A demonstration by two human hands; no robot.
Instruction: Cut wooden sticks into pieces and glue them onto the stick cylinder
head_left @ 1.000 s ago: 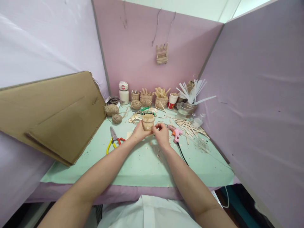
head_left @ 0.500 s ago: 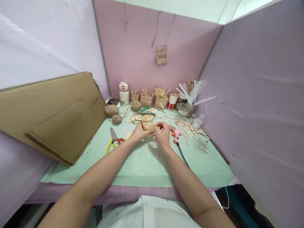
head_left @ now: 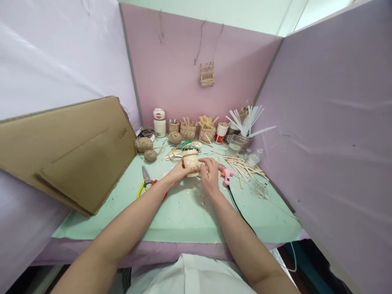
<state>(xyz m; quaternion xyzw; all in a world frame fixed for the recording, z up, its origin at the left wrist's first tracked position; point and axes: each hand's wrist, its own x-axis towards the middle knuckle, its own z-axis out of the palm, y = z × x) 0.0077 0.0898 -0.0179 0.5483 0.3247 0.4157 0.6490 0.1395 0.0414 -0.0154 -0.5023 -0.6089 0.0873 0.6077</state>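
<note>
My left hand point(head_left: 177, 171) is wrapped round a small pale wooden cup point(head_left: 190, 161), its thumb across the lower front. The cup looks covered in thin wood pieces, with a twine band under a jagged rim. My right hand point(head_left: 210, 174) is at the cup's right side, its fingers bent and apart, the fingertips at or very close to the wall. Nothing shows between those fingers. A pink glue gun point(head_left: 227, 175) lies just right of that hand. Shears point(head_left: 146, 176) with yellow and red handles lie left of the cup, partly behind my left forearm.
Loose wooden sticks point(head_left: 245, 166) lie at the right. Twine balls point(head_left: 143, 144), a white jar point(head_left: 159, 123), baskets of sticks point(head_left: 207, 134) and a paper cup point(head_left: 221, 133) line the back. Cardboard point(head_left: 79, 151) leans at the left. The glue gun's black cord point(head_left: 237, 206) runs toward the front edge.
My right fingers have gone from a pinch to a looser, spread pose by the cup. The cup has turned or tilted slightly in my left hand. The view has shifted a little.
</note>
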